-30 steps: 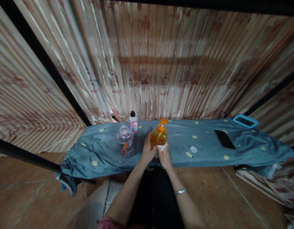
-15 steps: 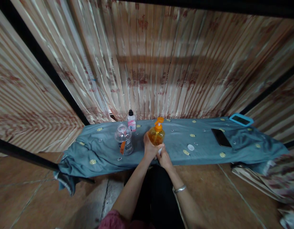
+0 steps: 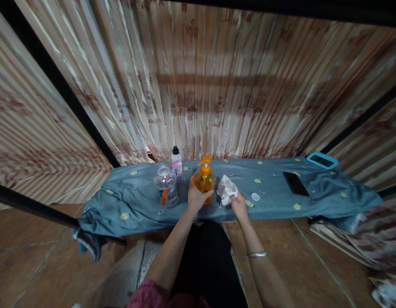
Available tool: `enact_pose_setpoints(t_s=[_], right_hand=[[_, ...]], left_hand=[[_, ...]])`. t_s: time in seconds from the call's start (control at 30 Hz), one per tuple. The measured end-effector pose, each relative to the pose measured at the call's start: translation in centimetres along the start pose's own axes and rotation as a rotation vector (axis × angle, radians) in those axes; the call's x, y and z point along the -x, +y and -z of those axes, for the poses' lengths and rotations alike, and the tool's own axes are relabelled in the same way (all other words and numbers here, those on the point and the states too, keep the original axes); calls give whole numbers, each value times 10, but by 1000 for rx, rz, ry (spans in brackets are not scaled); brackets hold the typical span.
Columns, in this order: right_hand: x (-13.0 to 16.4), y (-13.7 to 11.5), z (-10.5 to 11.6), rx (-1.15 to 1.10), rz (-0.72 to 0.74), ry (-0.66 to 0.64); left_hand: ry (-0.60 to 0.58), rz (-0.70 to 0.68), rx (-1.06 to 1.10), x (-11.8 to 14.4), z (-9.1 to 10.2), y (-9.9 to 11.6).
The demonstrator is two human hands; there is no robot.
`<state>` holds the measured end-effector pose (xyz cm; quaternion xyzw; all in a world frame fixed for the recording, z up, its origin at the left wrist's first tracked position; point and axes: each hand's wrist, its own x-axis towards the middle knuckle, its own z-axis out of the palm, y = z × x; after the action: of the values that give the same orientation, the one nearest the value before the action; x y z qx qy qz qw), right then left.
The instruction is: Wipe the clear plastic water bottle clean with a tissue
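While the left hand (image 3: 195,197) wraps its grip around the lower body of the orange pump bottle (image 3: 203,181), that bottle stands upright on the blue cloth (image 3: 136,201) that covers the bench, near the front edge and about midway along it. Its orange pump head points left. Just to the right of the bottle, the right hand (image 3: 239,203) has its grip closed on a crumpled white rag (image 3: 226,189), holding it low over the cloth and clear of the bottle; whether the rag touches the cloth cannot be told. A silver bangle (image 3: 257,254) sits on the right wrist. Left of the pump bottle stands a clear jar (image 3: 166,186) with an orange patch on its side, and behind that, near the curtain, a small bottle (image 3: 176,161) with a black cap and a pink label. A small white cap (image 3: 255,196) lies on the cloth just right of the right hand. Farther right, well apart from the hands, a dark phone (image 3: 296,184) lies flat, and beyond it, at the far end, a device in a blue case (image 3: 322,160). A striped curtain (image 3: 210,90) hangs behind the bench, and the floor (image 3: 313,265) in front is brown tile.
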<state>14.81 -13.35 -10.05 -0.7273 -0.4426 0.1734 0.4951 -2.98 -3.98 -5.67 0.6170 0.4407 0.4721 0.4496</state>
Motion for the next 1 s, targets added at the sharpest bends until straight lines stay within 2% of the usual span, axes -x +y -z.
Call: enact_pose_setpoints(t_s=[0.1, 0.23, 0.33, 0.43, 0.57, 0.77, 0.9, 1.0], right_hand=[[-2, -10, 5, 170, 63, -66], [9, -16, -14, 372, 87, -241], [18, -14, -25, 435, 87, -324], [21, -16, -28, 384, 126, -334], [19, -28, -41, 203, 191, -341], [13, -35, -73, 4, 109, -334], [5, -29, -76, -33, 41, -307], [-4, -28, -79, -36, 12, -317]], left_hand=[[15, -10, -8, 0, 7, -1], [28, -22, -27, 1, 13, 0], [20, -24, -29, 2, 14, -1], [19, -29, -37, 2, 12, -5], [30, -48, -15, 3, 8, -11], [-3, -81, 46, 3, 6, -16], [-14, -66, 18, 14, 16, -20], [-21, -103, -35, 36, 36, -28]])
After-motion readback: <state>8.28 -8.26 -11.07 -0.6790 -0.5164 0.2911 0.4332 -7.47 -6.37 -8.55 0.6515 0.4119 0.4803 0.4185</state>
